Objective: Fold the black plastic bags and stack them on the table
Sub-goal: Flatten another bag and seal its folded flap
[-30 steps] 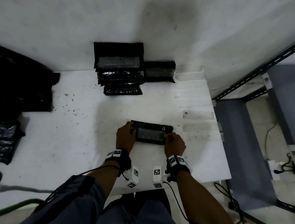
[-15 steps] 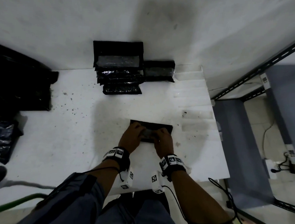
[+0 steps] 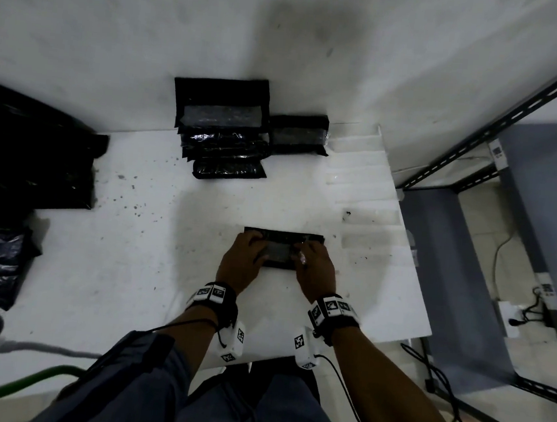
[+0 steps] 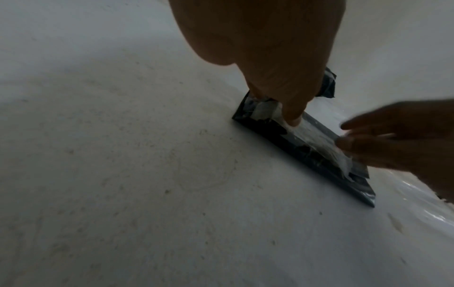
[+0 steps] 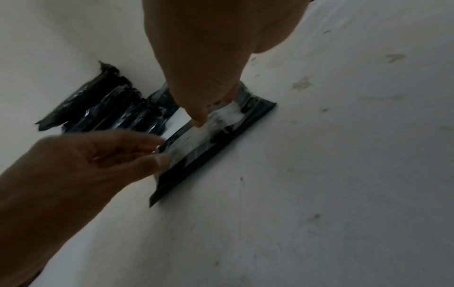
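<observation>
Both hands were on a folded black bag lying flat on the white counter, just below the centre of the head view. Left hand covered the bag's left end and right hand its right end, so only the far edge and a strip between them showed from above.

From the left wrist view, the left hand had a straight finger pressed tip-down on the glossy top of the bag, with the right hand entering at the right edge of the frame, fingers extended onto the far end. From the right wrist view, the right hand likewise pressed a straight fingertip into the bag, while the left hand lay at the lower left with fingers stretched flat along the other end. Neither hand was curled round the bag; both pressed it with fingers extended.

Only the head view showed the stack of folded bags against the wall in the upper centre, a smaller folded bag touching its right side, and loose black bags at the left edge. The right wrist view caught that stack beyond the fingers.

Square black-and-white marker tags sat on the wristbands; no readable lettering was visible anywhere.
</observation>
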